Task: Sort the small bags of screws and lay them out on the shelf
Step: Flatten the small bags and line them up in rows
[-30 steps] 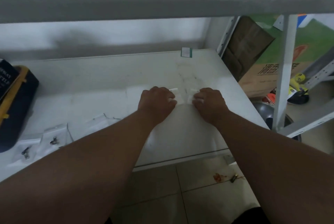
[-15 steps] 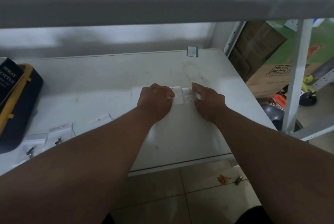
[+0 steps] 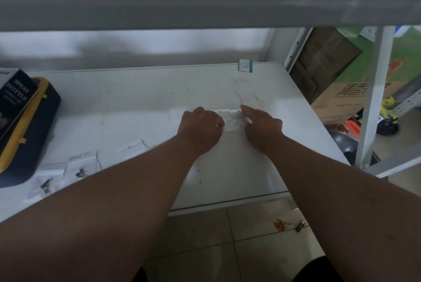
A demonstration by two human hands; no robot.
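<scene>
Two small clear bags (image 3: 232, 120) are lying flat, side by side and touching, on the white shelf (image 3: 141, 101), right of its middle. They are looking pale and see-through, each with a punched hole at its far edge; whatever is inside is too blurred to tell. The left hand (image 3: 200, 126) is sitting at their left edge with fingers curled under, fingertips pressing on the left bag. The right hand (image 3: 262, 125) is lying at their right edge, forefinger stretched out along the far corner of the right bag, the other fingers bent against it. Further left, near the front edge, more clear bags (image 3: 80, 167) with dark screws are lying apart from the hands. A dark case with yellow trim (image 3: 29, 131) is standing at the far left, a box lettered SPRAY BOTTLE (image 3: 13, 99) resting on it.
</scene>
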